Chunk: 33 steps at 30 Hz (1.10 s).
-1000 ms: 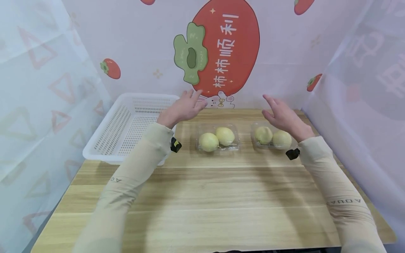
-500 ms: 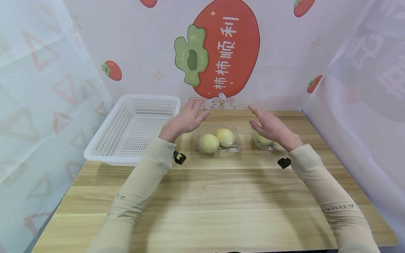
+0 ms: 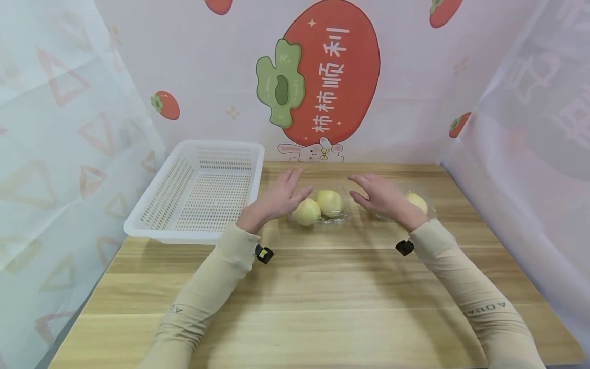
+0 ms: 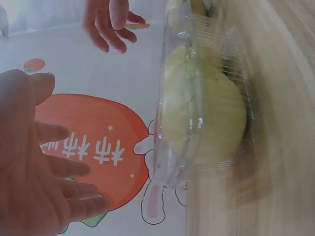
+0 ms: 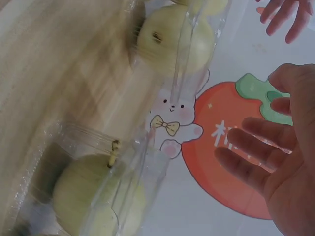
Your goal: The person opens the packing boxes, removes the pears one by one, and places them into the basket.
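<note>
Two clear plastic boxes stand on the table, with pale yellow pears inside. The middle box holds two pears, the left one partly behind my left hand's fingers in the head view. My left hand hovers at that box's left side, fingers spread and extended. In the left wrist view the box wall and a pear lie beside the palm. My right hand hangs over the left part of the second box, covering one pear; the other pear shows past the wrist. Neither hand holds anything.
A white perforated plastic basket stands at the table's left, close to my left forearm. The wooden table meets a printed backdrop behind and hanging sheets on both sides. Small black cameras sit at each wrist.
Both hands have come lower and nearer. My right hand has moved left from the second box's far side toward the middle box; my left hand has moved slightly right. The boxes have stayed in place.
</note>
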### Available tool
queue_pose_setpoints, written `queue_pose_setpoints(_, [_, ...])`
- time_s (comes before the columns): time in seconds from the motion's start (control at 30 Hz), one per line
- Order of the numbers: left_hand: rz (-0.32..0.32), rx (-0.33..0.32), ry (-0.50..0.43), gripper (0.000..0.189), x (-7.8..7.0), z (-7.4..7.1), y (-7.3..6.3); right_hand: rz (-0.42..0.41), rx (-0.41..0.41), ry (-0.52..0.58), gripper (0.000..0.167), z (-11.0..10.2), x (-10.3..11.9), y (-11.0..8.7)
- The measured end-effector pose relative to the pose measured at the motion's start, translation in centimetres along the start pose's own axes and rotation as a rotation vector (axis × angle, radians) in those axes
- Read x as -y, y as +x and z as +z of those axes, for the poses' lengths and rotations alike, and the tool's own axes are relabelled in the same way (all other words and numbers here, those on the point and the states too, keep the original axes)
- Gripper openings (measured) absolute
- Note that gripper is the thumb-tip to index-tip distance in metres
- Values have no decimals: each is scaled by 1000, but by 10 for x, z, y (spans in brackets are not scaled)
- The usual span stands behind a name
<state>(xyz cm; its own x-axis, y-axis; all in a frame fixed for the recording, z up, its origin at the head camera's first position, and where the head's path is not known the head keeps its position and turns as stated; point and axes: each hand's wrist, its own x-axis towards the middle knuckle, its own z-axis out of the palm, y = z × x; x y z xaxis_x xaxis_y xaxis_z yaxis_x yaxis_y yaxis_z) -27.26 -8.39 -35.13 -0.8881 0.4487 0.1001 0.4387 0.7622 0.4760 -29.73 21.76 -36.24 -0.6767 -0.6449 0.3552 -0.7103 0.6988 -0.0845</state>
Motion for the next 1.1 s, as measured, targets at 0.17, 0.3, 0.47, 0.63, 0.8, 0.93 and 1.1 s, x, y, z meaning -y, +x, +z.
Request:
queue_pose_setpoints(0.17, [-3, -47, -9, 74, 1, 11, -5, -141, -75, 3, 13, 10, 6, -1])
queue_pose_setpoints(0.3, [-25, -60, -80, 75, -2, 19, -9, -232, -96, -5, 18, 17, 12, 2])
queue_pose_setpoints(0.47, [-49, -62, -110, 75, -1, 34, -12, -305, -88, -15, 13, 25, 15, 4])
queue_pose_setpoints(0.63, [-59, -65, -136, 76, 4, 47, -14, -311, -80, -21, 13, 32, 17, -1])
queue_pose_setpoints(0.8, [-72, -36, -148, 81, 7, 56, -17, -331, -85, -22, 13, 40, 20, -8])
queue_pose_setpoints(0.93, [-108, -46, -200, 86, 10, 61, -20, -344, -88, -25, 15, 45, 21, -9])
queue_pose_setpoints(1.1, [-171, -76, -281, 92, 12, 66, -20, -332, -96, -32, 18, 49, 23, -11])
